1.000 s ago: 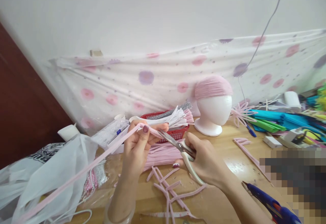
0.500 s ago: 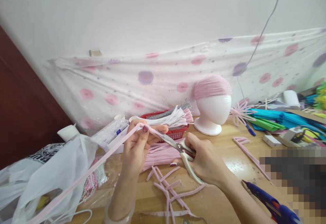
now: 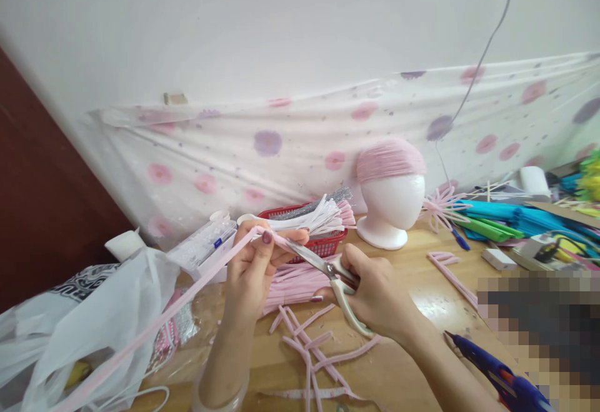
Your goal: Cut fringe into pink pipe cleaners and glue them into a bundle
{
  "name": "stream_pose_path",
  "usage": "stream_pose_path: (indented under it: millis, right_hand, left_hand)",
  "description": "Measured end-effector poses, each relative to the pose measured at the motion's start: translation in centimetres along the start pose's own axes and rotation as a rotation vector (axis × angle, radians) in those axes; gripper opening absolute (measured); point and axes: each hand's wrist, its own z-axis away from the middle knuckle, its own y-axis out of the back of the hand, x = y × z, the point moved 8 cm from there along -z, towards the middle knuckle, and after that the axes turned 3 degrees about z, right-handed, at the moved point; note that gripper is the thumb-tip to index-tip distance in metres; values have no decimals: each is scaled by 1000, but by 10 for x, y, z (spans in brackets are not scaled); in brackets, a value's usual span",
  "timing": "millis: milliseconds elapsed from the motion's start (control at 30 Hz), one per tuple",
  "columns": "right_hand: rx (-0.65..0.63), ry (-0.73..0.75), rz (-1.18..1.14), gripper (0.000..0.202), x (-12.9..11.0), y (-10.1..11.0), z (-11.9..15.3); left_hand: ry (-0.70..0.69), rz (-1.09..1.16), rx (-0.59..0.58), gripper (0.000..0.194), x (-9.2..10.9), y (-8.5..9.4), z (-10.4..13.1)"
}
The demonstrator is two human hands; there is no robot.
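Observation:
My left hand (image 3: 257, 259) pinches a long pink pipe cleaner (image 3: 187, 296) between thumb and fingers, bent where it is held. Its long part slants down to the lower left, and the short end points right. My right hand (image 3: 375, 287) is closed round the cream handles of the scissors (image 3: 344, 296). The blade tips meet the short end of the pipe cleaner close to my left fingers; whether they cut into it I cannot tell. Beneath both hands lie a bundle of pink pipe cleaners (image 3: 293, 284) and several cut pink pieces (image 3: 323, 356).
Behind the hands are a red basket (image 3: 328, 248) of pipe cleaners and a white foam head (image 3: 394, 202) wrapped in pink. A blue glue gun (image 3: 497, 368) lies at lower right, a measuring tape (image 3: 323, 392) in front. White plastic bags (image 3: 107, 312) cover the left side.
Almost nothing differs. Both hands, the scissors and the pipe cleaner keep their places, apart from a very slight shift of the view.

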Motion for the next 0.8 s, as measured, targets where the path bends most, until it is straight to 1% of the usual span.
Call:
stream_pose_path:
  millis: [167, 267, 400, 467, 567, 667, 800]
  right_hand:
    - [28, -8, 0, 49, 3, 1, -2]
    - [65, 12, -56, 51, 6, 5, -2]
    - [79, 53, -138, 48, 7, 12, -2]
    - [66, 30, -135, 47, 9, 12, -3]
    - [22, -7, -178, 47, 14, 6, -5]
    - [0, -16, -235, 44, 15, 1, -7]
    - [-70, -19, -142, 43, 10, -6, -7]
  left_hand:
    - [3, 4, 14, 19, 0, 1, -1]
    - [28, 19, 38, 21, -1, 1, -2]
    - [65, 36, 125, 23, -3, 6, -4]
    - [89, 43, 173, 25, -6, 9, -5]
    - [106, 42, 219, 25, -8, 13, -5]
    - [115, 40, 214, 23, -10, 13, -5]
    - [134, 41, 130, 20, -11, 7, -5]
